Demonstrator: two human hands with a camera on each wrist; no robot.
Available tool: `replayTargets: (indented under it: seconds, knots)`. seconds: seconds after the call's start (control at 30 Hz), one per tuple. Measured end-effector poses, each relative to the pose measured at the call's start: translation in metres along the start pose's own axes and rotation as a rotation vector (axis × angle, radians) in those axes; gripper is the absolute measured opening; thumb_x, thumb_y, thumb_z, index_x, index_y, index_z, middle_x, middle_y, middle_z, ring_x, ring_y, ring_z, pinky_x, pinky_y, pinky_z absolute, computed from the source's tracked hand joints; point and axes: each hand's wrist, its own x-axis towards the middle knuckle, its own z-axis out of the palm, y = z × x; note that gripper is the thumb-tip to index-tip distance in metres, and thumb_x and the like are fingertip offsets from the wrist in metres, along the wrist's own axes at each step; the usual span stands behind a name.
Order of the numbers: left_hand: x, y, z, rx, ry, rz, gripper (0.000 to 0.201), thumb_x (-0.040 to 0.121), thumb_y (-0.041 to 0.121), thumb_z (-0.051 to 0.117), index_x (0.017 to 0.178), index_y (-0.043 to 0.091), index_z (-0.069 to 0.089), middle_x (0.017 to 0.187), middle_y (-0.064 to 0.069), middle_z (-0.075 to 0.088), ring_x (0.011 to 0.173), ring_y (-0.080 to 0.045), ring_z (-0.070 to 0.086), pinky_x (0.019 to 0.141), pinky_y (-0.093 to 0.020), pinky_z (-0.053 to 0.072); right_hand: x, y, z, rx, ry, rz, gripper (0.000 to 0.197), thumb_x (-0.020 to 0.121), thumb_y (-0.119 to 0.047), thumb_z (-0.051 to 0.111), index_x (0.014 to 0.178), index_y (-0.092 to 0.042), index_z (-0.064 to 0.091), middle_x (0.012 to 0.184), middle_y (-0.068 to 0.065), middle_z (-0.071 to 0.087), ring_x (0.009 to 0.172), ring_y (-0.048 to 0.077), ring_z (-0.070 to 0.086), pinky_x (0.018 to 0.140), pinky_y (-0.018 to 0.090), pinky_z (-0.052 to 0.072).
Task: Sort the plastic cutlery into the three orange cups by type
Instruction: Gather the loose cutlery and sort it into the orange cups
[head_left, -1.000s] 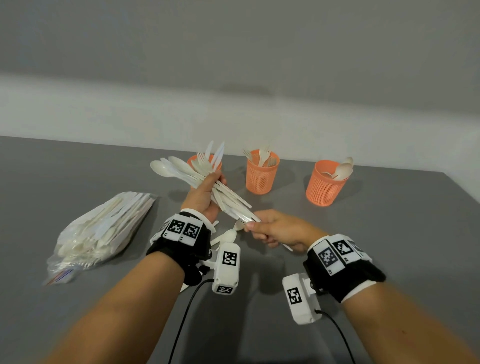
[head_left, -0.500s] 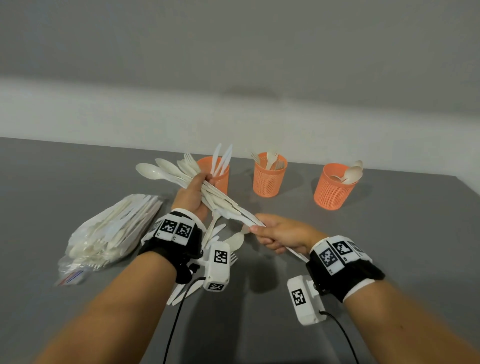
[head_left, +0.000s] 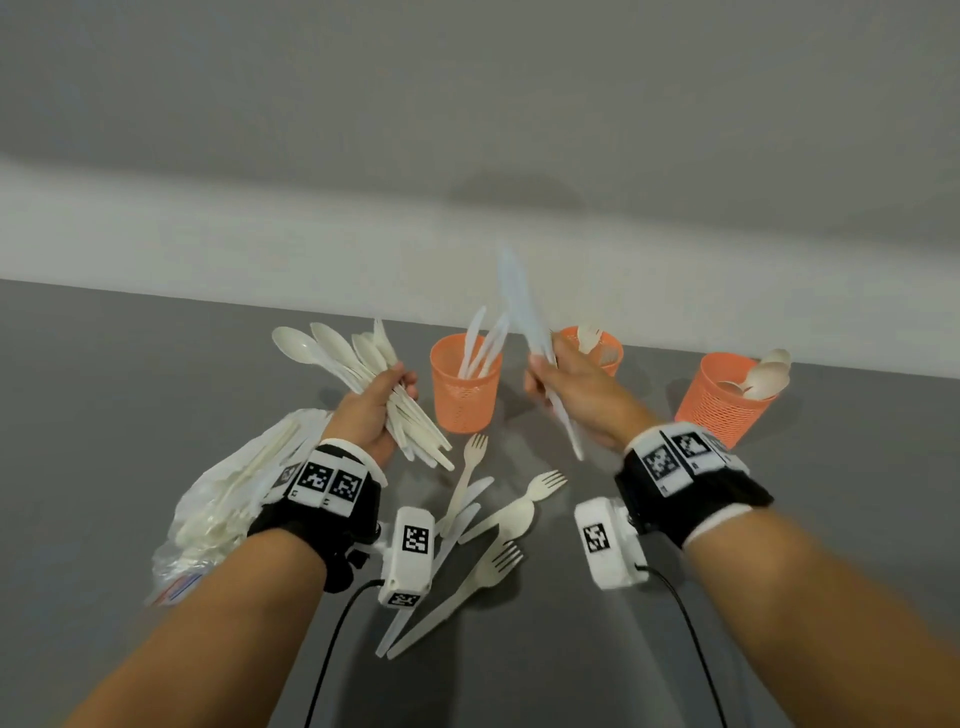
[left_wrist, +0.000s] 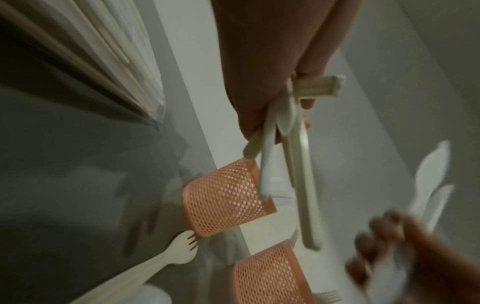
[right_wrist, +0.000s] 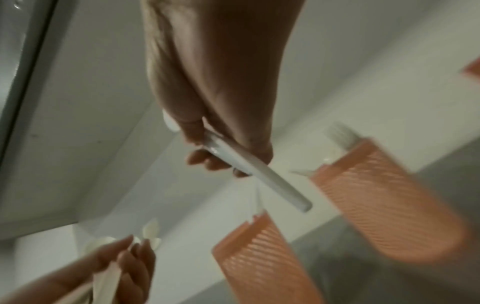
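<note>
1. On the head view we saw our left hand (head_left: 370, 410) clutching a bundle of spoons and knives (head_left: 363, 374), and our right hand (head_left: 576, 387) pinching one white knife (head_left: 524, 317) above the knife cup (head_left: 465, 384); the fork cup (head_left: 597, 348) and spoon cup (head_left: 724, 397) stood to the right, with loose forks (head_left: 498, 512) on the table (head_left: 104, 415).
2. On the left wrist view, our fingers (left_wrist: 306, 102) wrapped the handles.
3. On the right wrist view, our fingers (right_wrist: 205, 159) gripped the knife handle.

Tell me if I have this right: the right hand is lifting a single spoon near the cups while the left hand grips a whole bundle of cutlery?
Not quite. In the head view the right hand holds a knife, not a spoon. The rest stands: it is raised near the orange cups, and the left hand grips a bundle of cutlery.
</note>
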Motion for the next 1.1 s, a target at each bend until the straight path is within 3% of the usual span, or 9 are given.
replayTargets:
  seconds: [0.17,0.4,0.47,0.53,0.67,0.8,0.87,1.0,1.1]
  knots:
    - [0.006,-0.001,-0.001,0.063,-0.137,-0.099,0.017,0.094,0.013,0.047,0.082,0.006,0.056,0.055,0.001,0.062,0.049,-0.006,0.060,0.050,-0.018,0.052,0.068,-0.034,0.032,0.132,0.269,-0.234,0.010,0.100,-0.019,0.031,0.099,-0.013,0.039,0.076,-0.004,0.049,0.072,0.007,0.048,0.069,0.008,0.042]
    - [0.011,-0.002,-0.003,0.117,-0.233,-0.142,0.024,0.094,0.010,0.043,0.072,0.008,0.053,0.049,0.002,0.055,0.046,-0.008,0.054,0.054,-0.020,0.050,0.115,-0.003,0.051,0.138,0.313,-0.089,0.012,0.096,-0.013,0.038,0.107,-0.012,0.043,0.099,-0.002,0.053,0.103,0.019,0.054,0.095,0.031,0.042]
    - [0.011,-0.001,0.000,0.102,-0.229,-0.139,0.025,0.095,0.010,0.044,0.072,0.009,0.053,0.049,0.002,0.055,0.044,-0.008,0.054,0.053,-0.020,0.050,0.118,0.004,0.050,0.107,0.295,-0.005,0.024,0.093,-0.012,0.047,0.116,-0.008,0.044,0.104,0.002,0.052,0.103,0.022,0.053,0.092,0.034,0.043]
    - [0.011,-0.003,0.003,0.091,-0.230,-0.128,0.022,0.094,0.009,0.046,0.074,0.009,0.053,0.050,0.002,0.055,0.044,-0.008,0.053,0.053,-0.020,0.049,0.115,0.006,0.046,0.058,0.323,-0.044,0.039,0.091,-0.009,0.052,0.128,-0.008,0.040,0.112,0.005,0.051,0.108,0.019,0.051,0.094,0.030,0.041]
    - [0.017,-0.011,0.007,0.160,-0.189,-0.127,0.022,0.092,0.013,0.051,0.072,0.006,0.052,0.048,0.000,0.053,0.044,-0.011,0.053,0.050,-0.021,0.050,0.094,-0.009,0.038,-0.160,0.517,-0.373,0.050,0.082,0.002,0.056,0.130,-0.004,0.041,0.121,0.006,0.043,0.112,0.011,0.043,0.093,0.009,0.034]
    - [0.018,-0.015,0.017,0.123,-0.190,-0.106,0.024,0.094,0.018,0.049,0.076,0.003,0.055,0.054,-0.002,0.062,0.050,-0.012,0.062,0.052,-0.022,0.052,0.054,-0.027,0.046,-0.219,0.194,-0.367,0.009,0.079,-0.001,0.063,0.087,-0.006,0.063,0.083,-0.004,0.060,0.074,0.002,0.054,0.069,0.016,0.043]
    - [0.019,-0.014,0.021,0.086,-0.190,-0.120,0.027,0.096,0.020,0.046,0.085,-0.001,0.059,0.070,-0.009,0.069,0.064,-0.017,0.069,0.060,-0.025,0.056,0.034,-0.024,0.050,-0.270,-0.023,-0.248,0.012,0.078,-0.012,0.071,0.070,-0.008,0.062,0.063,-0.013,0.058,0.059,-0.001,0.050,0.062,0.015,0.040]
    - [0.017,-0.015,0.026,0.075,-0.122,-0.201,0.027,0.096,0.019,0.044,0.078,0.003,0.055,0.074,-0.012,0.057,0.059,-0.019,0.066,0.055,-0.027,0.056,0.008,-0.016,0.057,-0.496,-0.195,-0.200,0.035,0.066,-0.033,0.080,0.082,-0.008,0.062,0.069,0.000,0.052,0.063,0.011,0.047,0.060,0.030,0.041]
    - [0.011,-0.016,0.033,0.051,-0.124,-0.228,0.021,0.095,0.014,0.047,0.082,0.002,0.059,0.071,-0.009,0.065,0.060,-0.016,0.068,0.057,-0.026,0.058,-0.002,-0.011,0.061,-0.718,-0.108,-0.233,0.033,0.074,-0.033,0.071,0.094,-0.012,0.056,0.074,-0.003,0.053,0.069,0.015,0.051,0.060,0.032,0.041]
